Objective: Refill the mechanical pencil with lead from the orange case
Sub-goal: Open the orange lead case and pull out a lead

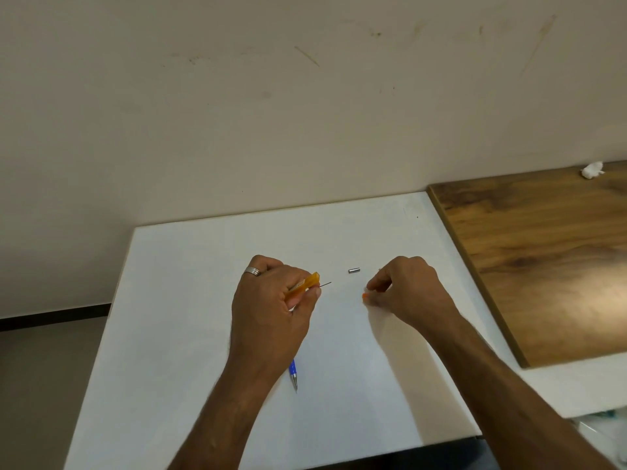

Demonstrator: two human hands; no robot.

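Midway across the white table [190, 300], the left hand [271, 310] pinches the orange case [303, 287], angled toward the far right corner, one lead [325, 284] protruding; the right hand [407, 290] pinches an orange cap [365, 296]. Under the left wrist, the blue pencil [293, 373] points its tip toward the near edge.

- The left hand [271, 300] grips the orange case [303, 287], with a thin lead [325, 284] sticking out past the fingertips.
- The blue pencil [293, 374] lies on the white table [176, 334], partly hidden under the left wrist.
- The right hand [407, 290] pinches a small orange cap [365, 296].
- A small metal cap [354, 270] lies on the table between the hands.
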